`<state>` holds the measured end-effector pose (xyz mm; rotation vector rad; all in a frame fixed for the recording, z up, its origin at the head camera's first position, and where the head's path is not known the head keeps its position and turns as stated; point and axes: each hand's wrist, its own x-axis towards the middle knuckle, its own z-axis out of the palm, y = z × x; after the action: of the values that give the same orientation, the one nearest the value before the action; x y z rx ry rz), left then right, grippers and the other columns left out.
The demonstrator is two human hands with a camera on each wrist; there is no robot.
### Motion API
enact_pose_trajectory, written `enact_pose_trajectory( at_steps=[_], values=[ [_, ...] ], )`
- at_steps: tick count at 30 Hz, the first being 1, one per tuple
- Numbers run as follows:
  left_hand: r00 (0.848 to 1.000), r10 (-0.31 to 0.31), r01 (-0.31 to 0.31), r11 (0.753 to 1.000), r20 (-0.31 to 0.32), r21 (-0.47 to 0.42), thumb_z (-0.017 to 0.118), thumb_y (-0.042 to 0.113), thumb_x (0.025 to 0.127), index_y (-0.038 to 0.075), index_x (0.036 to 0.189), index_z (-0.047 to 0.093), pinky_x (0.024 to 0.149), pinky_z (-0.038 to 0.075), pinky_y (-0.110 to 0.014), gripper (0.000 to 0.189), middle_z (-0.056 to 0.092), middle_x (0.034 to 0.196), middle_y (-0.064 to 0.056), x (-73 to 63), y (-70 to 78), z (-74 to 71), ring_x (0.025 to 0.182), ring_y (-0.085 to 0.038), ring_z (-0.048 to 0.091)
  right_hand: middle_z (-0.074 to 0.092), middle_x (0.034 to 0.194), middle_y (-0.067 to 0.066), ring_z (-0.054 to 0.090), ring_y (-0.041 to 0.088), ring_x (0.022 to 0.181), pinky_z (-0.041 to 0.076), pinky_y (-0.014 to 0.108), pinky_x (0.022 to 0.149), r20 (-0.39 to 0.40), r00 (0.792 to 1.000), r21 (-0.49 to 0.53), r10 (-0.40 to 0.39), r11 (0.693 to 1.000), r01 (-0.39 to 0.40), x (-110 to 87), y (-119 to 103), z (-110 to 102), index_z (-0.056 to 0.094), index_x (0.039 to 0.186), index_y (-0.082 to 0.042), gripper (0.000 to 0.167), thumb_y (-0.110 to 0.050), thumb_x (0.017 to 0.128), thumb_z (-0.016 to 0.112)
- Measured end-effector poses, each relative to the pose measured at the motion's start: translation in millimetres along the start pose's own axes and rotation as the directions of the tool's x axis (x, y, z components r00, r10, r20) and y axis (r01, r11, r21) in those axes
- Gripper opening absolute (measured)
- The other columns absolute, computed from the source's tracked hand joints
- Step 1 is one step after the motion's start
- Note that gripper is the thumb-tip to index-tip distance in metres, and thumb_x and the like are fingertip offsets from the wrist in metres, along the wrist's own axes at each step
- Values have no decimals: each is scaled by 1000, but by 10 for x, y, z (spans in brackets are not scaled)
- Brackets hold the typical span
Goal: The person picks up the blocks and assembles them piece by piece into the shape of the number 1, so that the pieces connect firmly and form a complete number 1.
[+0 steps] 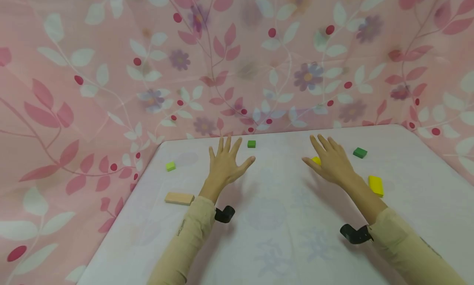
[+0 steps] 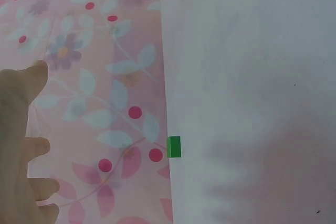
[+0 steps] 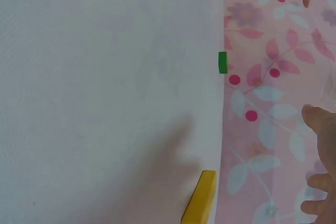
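Observation:
Both hands are held above a white table with fingers spread and nothing in them. In the head view the left hand [image 1: 225, 163] is nearest a small green block [image 1: 252, 144] at the far edge; that block [image 2: 174, 147] also shows in the left wrist view. The right hand [image 1: 331, 160] hovers over a yellow block [image 1: 316, 160], which it partly hides in the head view. In the right wrist view this yellow block [image 3: 199, 198] lies below the hand, cut off by the frame. A second yellow block [image 1: 375, 186] lies beside the right forearm.
A light green block [image 1: 170, 166] and a plain wooden plank [image 1: 179, 198] lie on the left of the table [image 1: 274, 252]. A dark green block [image 1: 360, 153] sits at the far right. Pink flowered cloth [image 1: 244, 62] hangs behind and along the sides.

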<state>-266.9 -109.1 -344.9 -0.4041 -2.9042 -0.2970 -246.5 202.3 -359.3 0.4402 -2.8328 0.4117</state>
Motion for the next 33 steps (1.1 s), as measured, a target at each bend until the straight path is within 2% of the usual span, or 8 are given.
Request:
enact_pose_trajectory(
  at_steps=[6,13,17,18,25,29,33],
  values=[
    [1000,-7,7,999,11,-38,34,72,86,26,151,22,108,4,-62,80,19,155,-12,-81,-11,41,143,-33,9,27,144,33,24,52,130,20,62,105,22,1000,3,4,1000,-4,-77,69,75,27,144,5,71,-37,94,53],
    [999,-17,19,997,32,-74,43,64,88,21,148,32,108,12,-61,74,31,151,-14,-193,-46,86,141,-35,18,33,138,34,31,54,121,27,68,96,32,998,55,44,997,-46,-139,235,176,34,141,4,69,-38,92,56],
    [1000,-19,20,997,22,-79,46,59,90,18,146,36,108,18,-60,70,39,146,-15,-260,-109,118,138,-36,25,42,129,36,37,54,114,32,67,93,44,998,63,41,997,-44,-199,319,173,40,136,7,65,-37,91,58],
    [1000,-19,21,997,18,-80,46,58,90,17,146,36,107,19,-60,70,40,145,-15,-276,-129,130,138,-36,26,43,128,37,38,54,113,32,67,93,59,997,68,44,997,-48,-228,283,119,41,135,8,64,-33,91,59],
    [999,-40,41,996,18,-80,47,59,89,17,145,37,107,20,-60,70,41,144,-16,-371,-264,193,136,-39,28,46,124,37,41,53,111,34,66,92,94,995,57,43,997,-48,-303,372,120,44,132,11,63,-32,89,61],
    [999,-40,39,996,-4,-78,51,56,89,14,143,40,105,24,-60,69,45,140,-18,-432,-335,213,133,-41,33,48,122,38,42,54,109,35,66,91,100,994,49,38,998,-43,-357,422,121,46,130,12,63,-33,89,62],
    [998,-21,17,998,-60,-56,61,48,86,8,136,48,97,37,-56,66,56,129,-19,-517,-414,214,120,-41,49,48,121,38,41,56,107,37,68,86,116,991,48,64,996,-70,-431,513,103,47,128,11,63,-35,88,62]
  ],
)
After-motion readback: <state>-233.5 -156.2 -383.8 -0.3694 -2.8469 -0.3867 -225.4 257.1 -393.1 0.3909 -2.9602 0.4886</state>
